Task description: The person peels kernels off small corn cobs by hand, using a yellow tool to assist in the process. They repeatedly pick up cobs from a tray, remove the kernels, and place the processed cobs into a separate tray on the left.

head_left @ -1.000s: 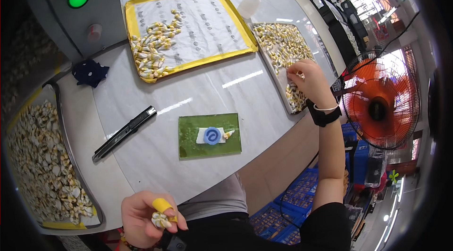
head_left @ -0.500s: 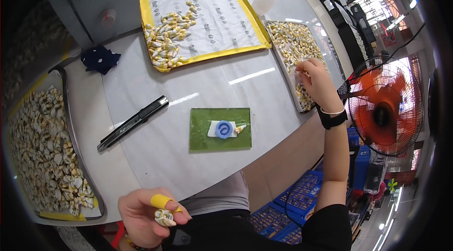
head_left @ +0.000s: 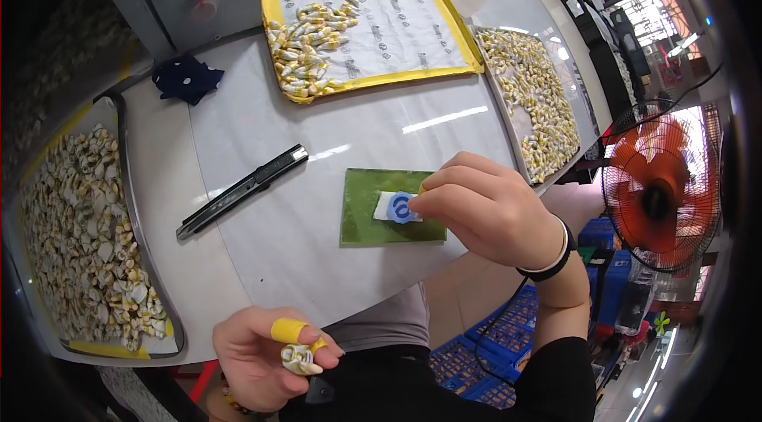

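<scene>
Near the front edge, my left hand [head_left: 266,351] has yellow tape on its fingers and pinches a small white-and-yellow shell-like piece [head_left: 300,359]. My right hand [head_left: 500,212] is over the right part of a green rectangular plate [head_left: 359,220]. Its thumb and index finger are pressed together against the edge of a round blue cap-like disc [head_left: 402,208], which sits on a white strip [head_left: 383,206]. A speck of yellow shows by these fingertips; what they grip is mostly hidden.
A yellow-edged tray [head_left: 397,17] at the back holds cone-shaped pieces. A narrow tray [head_left: 521,117] of small pieces stands right, a large tray [head_left: 123,184] of shell-like pieces left. A black utility knife [head_left: 242,192] lies left of the plate. An orange fan [head_left: 659,192] stands at right.
My right hand has moved from the narrow right tray, left and nearer, to the green plate. It now covers the small yellow-and-white cone beside the blue disc. My left hand keeps its piece.
</scene>
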